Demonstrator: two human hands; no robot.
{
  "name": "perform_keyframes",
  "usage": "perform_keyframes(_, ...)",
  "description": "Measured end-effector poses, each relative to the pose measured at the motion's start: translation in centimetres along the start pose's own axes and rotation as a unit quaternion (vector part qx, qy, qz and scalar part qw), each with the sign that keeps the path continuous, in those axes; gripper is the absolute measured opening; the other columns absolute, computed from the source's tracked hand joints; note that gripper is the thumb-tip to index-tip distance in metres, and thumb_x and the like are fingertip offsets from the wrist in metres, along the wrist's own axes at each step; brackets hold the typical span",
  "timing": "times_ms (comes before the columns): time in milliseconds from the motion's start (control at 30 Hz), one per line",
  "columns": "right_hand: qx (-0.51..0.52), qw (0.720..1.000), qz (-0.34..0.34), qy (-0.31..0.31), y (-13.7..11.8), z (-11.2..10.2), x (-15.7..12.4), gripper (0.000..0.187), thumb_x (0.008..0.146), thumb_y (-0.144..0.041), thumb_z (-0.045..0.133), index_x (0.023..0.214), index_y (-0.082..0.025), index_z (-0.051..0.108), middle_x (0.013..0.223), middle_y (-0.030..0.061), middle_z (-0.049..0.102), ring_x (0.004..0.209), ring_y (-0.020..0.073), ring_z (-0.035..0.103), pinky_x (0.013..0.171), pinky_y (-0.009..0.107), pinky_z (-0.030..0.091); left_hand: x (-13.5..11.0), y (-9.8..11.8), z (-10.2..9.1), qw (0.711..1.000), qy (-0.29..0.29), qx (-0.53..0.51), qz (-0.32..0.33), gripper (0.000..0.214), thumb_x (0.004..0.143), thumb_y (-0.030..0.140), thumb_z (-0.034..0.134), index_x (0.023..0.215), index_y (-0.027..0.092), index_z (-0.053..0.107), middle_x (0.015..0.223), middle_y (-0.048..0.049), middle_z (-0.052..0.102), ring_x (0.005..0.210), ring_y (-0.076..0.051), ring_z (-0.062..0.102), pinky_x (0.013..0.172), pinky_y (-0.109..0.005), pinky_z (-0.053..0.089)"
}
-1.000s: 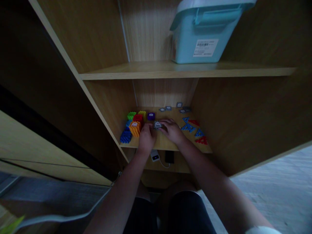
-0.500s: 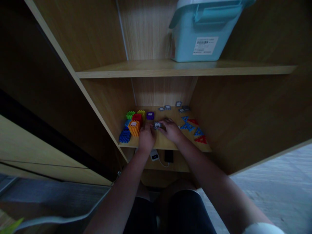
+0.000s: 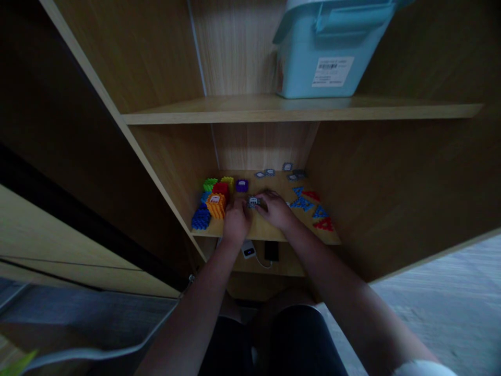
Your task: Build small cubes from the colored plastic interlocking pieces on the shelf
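Between my two hands, over the lower shelf, is a small grey building tile (image 3: 253, 201) with a white pattern on its face. My left hand (image 3: 236, 220) grips its left edge with closed fingers. My right hand (image 3: 274, 209) pinches its right side between thumb and fingers. Close to my left hand stands an orange stack of tiles (image 3: 216, 207), with a red stack (image 3: 221, 189) behind it. Dark blue tiles (image 3: 201, 217) lie left of the orange stack. A purple stack (image 3: 241, 185) sits just beyond my hands.
Green (image 3: 210, 184) and yellow stacks (image 3: 227, 183) stand at the back left. Loose grey tiles (image 3: 270, 172) lie at the back. Blue triangles (image 3: 302, 202) and red triangles (image 3: 324, 224) lie right. A blue bin (image 3: 321, 62) rests on the upper shelf (image 3: 235, 112); a power bank (image 3: 271, 251) lies below.
The view has shifted very slightly. Both hands stay on the grey tile in nearly the same place.
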State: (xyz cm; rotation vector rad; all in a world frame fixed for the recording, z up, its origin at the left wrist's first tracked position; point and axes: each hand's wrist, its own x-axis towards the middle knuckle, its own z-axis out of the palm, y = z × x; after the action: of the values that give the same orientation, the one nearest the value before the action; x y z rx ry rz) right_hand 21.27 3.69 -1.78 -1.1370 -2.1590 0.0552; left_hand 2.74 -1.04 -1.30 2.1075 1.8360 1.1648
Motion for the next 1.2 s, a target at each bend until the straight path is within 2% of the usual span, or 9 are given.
perform_keyframes(367, 0.006, 1.0, 0.009, 0.0, 0.0, 0.13, -0.06, 0.023, 0.095, -0.023, 0.07, 0.118, -0.022, 0.068, 0.116, 0.01, 0.076, 0.112, 0.0287, 0.067, 0.104, 0.043, 0.051, 0.02, 0.01, 0.16, 1.0, 0.0, 0.003, -0.004, 0.026, 0.097, 0.006, 0.055, 0.117, 0.018, 0.067, 0.111, -0.0114, 0.077, 0.107, -0.027, 0.071, 0.097, -0.037, 0.058)
perform_keyframes(667, -0.007, 1.0, 0.02, -0.002, 0.33, 0.45, -0.21, 0.038, 0.091, -0.032, 0.077, 0.126, -0.022, 0.065, 0.121, 0.0109, 0.075, 0.118, 0.0309, 0.065, 0.106, 0.045, 0.051, -0.04, 0.34, -0.2, 1.0, -0.002, 0.008, -0.003, 0.023, 0.098, 0.008, 0.056, 0.117, 0.016, 0.066, 0.11, -0.012, 0.077, 0.105, -0.028, 0.071, 0.095, -0.037, 0.058)
perform_keyframes(1200, 0.009, 1.0, 0.016, 0.009, 0.67, 0.7, -0.32, 0.041, 0.09, -0.028, 0.075, 0.129, -0.022, 0.062, 0.124, 0.0111, 0.075, 0.12, 0.0305, 0.066, 0.109, 0.045, 0.051, -0.07, 0.22, -0.06, 1.0, -0.005, 0.008, -0.007, 0.024, 0.098, 0.009, 0.055, 0.117, 0.018, 0.067, 0.111, -0.0116, 0.077, 0.107, -0.027, 0.071, 0.097, -0.037, 0.057)
